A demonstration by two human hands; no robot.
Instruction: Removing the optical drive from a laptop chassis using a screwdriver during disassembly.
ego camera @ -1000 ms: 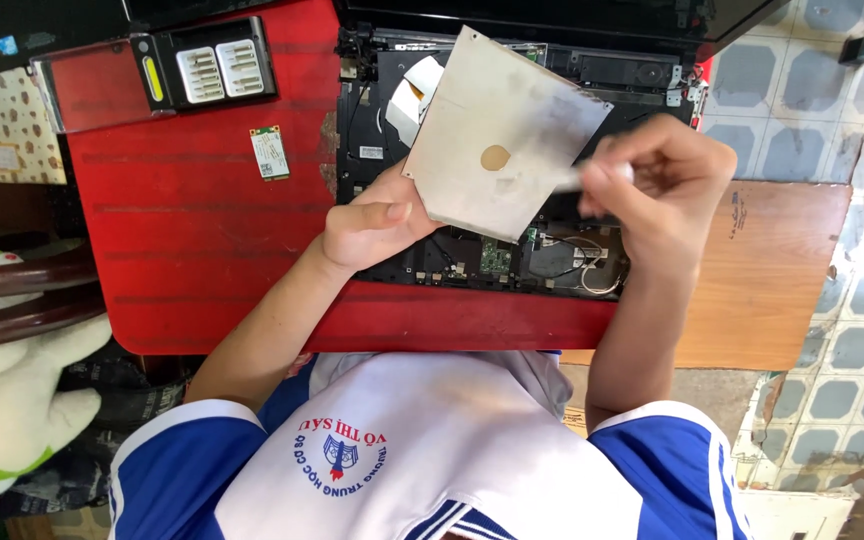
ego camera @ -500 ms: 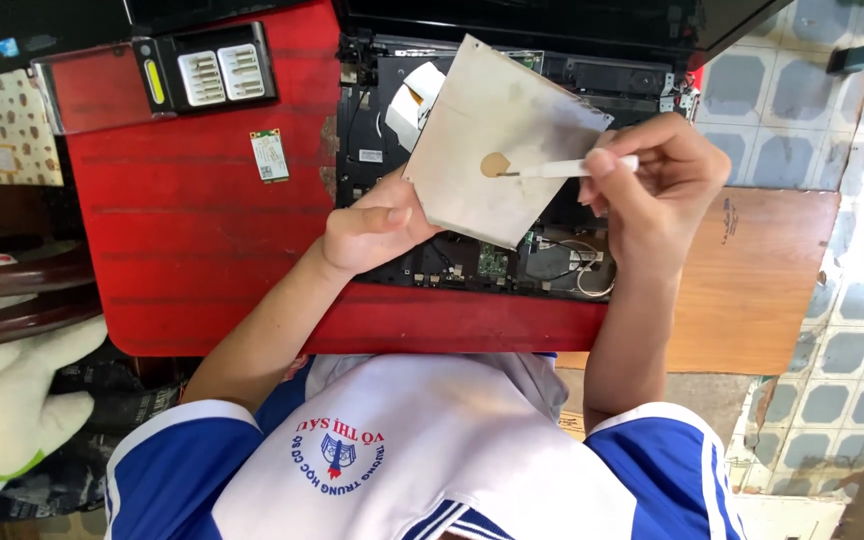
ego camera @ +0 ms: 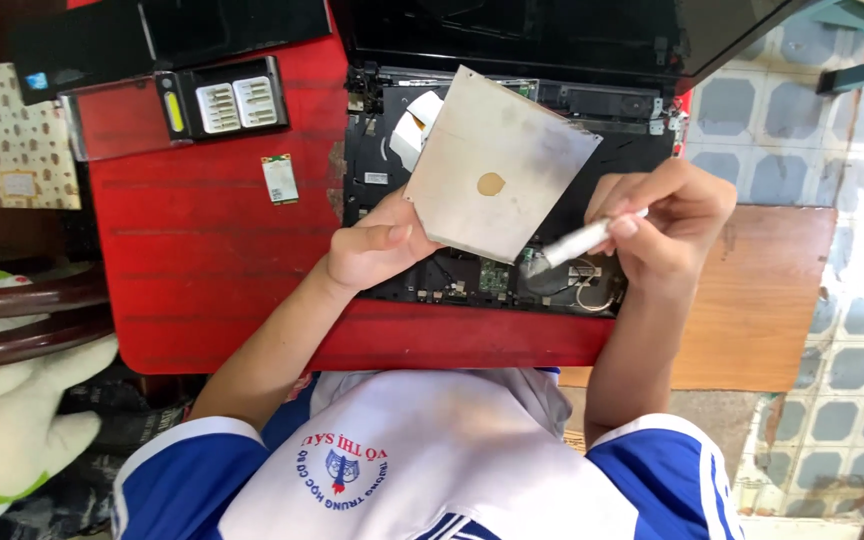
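Observation:
My left hand (ego camera: 372, 250) grips the lower left corner of a flat silver-grey metal drive (ego camera: 497, 165) with a round tan spot in its middle, holding it tilted above an opened black laptop (ego camera: 512, 270) whose circuit boards are exposed. In my right hand (ego camera: 667, 225) is a thin white brush-like tool (ego camera: 582, 240). Its tip touches the drive's lower right edge. A white ribbon piece (ego camera: 414, 125) shows just behind the drive's left side.
The laptop lies on a red table (ego camera: 212, 260). At the back left are a black case of screwdriver bits (ego camera: 222, 100) and a small green card (ego camera: 279, 178). A wooden board (ego camera: 762, 300) lies to the right, a plush toy (ego camera: 12, 420) and a brown chair back (ego camera: 22, 315) to the left.
My right hand has drawn the white tool from the tan spot in the drive's middle down to its lower right edge. My left hand keeps the drive almost still.

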